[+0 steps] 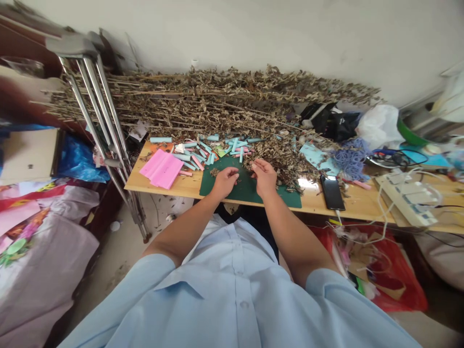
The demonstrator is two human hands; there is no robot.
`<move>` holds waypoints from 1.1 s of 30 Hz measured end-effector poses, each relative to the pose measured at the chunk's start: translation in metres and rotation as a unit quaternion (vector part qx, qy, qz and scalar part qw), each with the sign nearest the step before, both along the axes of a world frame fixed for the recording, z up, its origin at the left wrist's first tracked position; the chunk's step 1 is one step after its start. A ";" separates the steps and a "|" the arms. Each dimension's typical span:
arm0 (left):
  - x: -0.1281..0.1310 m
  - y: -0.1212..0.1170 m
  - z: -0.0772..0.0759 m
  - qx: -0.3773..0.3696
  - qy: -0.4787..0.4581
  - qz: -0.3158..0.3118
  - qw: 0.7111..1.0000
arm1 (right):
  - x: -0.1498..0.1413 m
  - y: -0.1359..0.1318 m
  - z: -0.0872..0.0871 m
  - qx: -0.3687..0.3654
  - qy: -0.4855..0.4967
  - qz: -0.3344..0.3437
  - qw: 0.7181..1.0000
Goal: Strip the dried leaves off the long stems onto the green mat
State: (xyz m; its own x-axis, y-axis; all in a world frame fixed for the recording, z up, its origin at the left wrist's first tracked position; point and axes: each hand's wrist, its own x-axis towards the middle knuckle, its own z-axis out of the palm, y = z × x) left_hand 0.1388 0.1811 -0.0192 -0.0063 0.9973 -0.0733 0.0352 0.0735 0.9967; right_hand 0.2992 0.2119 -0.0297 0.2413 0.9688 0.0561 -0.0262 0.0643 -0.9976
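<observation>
My left hand point(224, 182) is curled over the green cutting mat point(250, 191), fingers bunched downward, and my right hand point(264, 177) is curled too, its fingertips point(255, 166) pinched together and pointing up-left toward the other hand. I can't tell whether either hand is gripping anything; the fingers hide it. A small clump of crumbled leaves point(214, 172) sits just beside my left hand, on the mat's upper edge. A looser heap of the same leaves point(277, 162) rises just past my right hand, spilling from the mat onto the wooden table point(163, 186).

Behind that, a long bundle of dried stalks point(203, 102) lies along the wall, its long axis running across the frame: cut stems toward the upper left, leafy tops toward the right. Pale blue and pink paper tubes point(206, 151) lie scattered at odd angles beyond the mat, with pink paper point(162, 169) to their left. To the right are a phone point(332, 192), blue yarn point(351, 158) and a power strip point(406, 200) — and at the upper left, metal crutches point(97, 116) lean against the table.
</observation>
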 end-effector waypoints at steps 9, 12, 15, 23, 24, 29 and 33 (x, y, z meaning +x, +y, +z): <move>0.002 0.008 -0.001 0.051 -0.017 -0.028 0.998 | 0.004 0.003 0.007 0.018 0.081 -0.047 0.995; 0.001 0.009 -0.007 0.051 -0.028 -0.029 0.998 | 0.004 0.002 0.007 0.030 0.086 -0.019 0.996; 0.001 0.011 -0.008 0.043 -0.026 -0.034 0.998 | -0.001 -0.003 0.008 0.026 0.114 0.011 0.993; -0.001 0.010 -0.015 0.044 -0.119 -0.049 0.991 | -0.016 -0.016 0.009 -0.020 0.145 0.056 0.988; -0.001 0.010 -0.016 0.045 -0.126 -0.049 0.990 | -0.017 -0.017 0.008 -0.020 0.123 0.055 0.991; -0.001 0.008 -0.015 0.051 -0.091 -0.032 0.994 | -0.015 -0.023 0.004 0.009 -0.025 0.046 0.999; -0.001 0.006 -0.008 0.051 -0.055 -0.033 0.997 | -0.012 -0.029 0.005 0.014 -0.078 0.041 0.996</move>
